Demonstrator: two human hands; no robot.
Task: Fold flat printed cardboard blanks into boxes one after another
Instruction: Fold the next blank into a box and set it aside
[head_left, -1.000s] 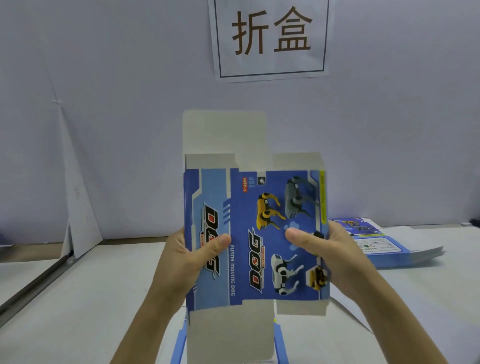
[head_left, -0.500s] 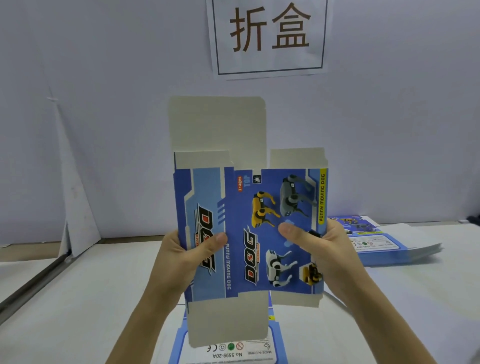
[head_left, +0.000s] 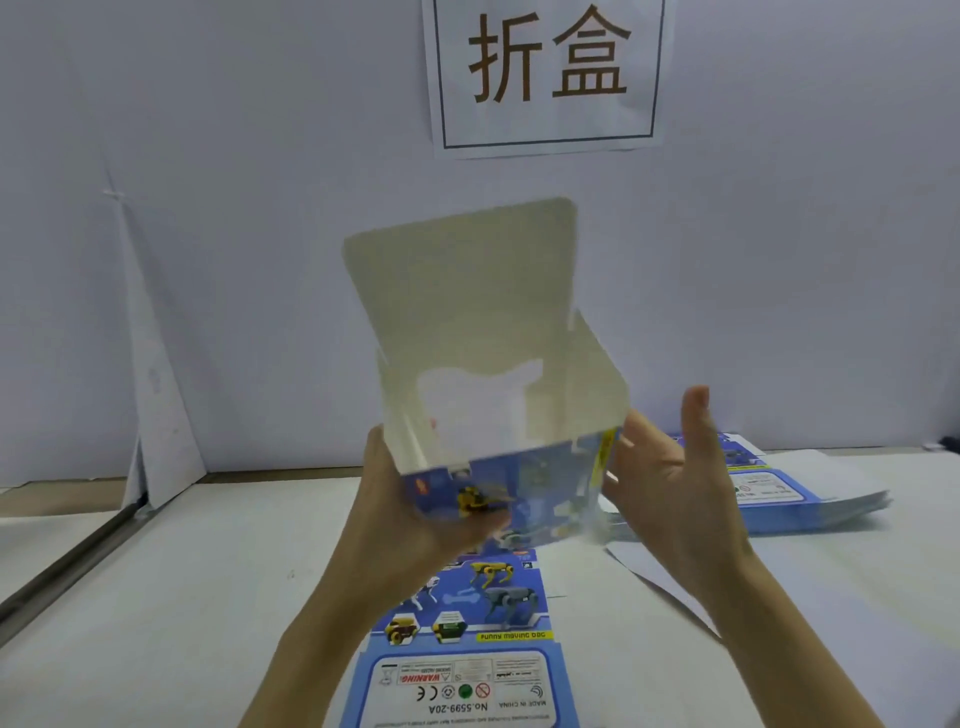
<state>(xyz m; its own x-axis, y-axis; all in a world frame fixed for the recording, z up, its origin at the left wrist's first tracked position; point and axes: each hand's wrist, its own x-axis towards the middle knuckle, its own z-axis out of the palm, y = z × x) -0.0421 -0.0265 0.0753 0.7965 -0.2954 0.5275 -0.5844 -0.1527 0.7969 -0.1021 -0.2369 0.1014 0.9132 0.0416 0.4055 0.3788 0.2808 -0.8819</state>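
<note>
I hold a blue printed cardboard box blank (head_left: 498, 405) above the table, opened into a square tube with its open end toward me, so the pale inside shows. One long flap stands up at the far side. My left hand (head_left: 410, 514) grips the near left corner, thumb on the printed face. My right hand (head_left: 675, 478) is by the right wall with fingers straight and spread, fingertips touching the box's right edge. Another flat blank (head_left: 467, 660) lies on the table under my hands.
A stack of flat printed blanks (head_left: 795, 493) lies on the white table at the right. A paper sign (head_left: 545, 73) hangs on the pale wall behind. A folded white sheet (head_left: 156, 415) leans at the left, next to a metal rail.
The blank was flat and upright with both thumbs on its printed face. Now it is popped open into a tube and tipped toward me, and my right hand has let go and opened.
</note>
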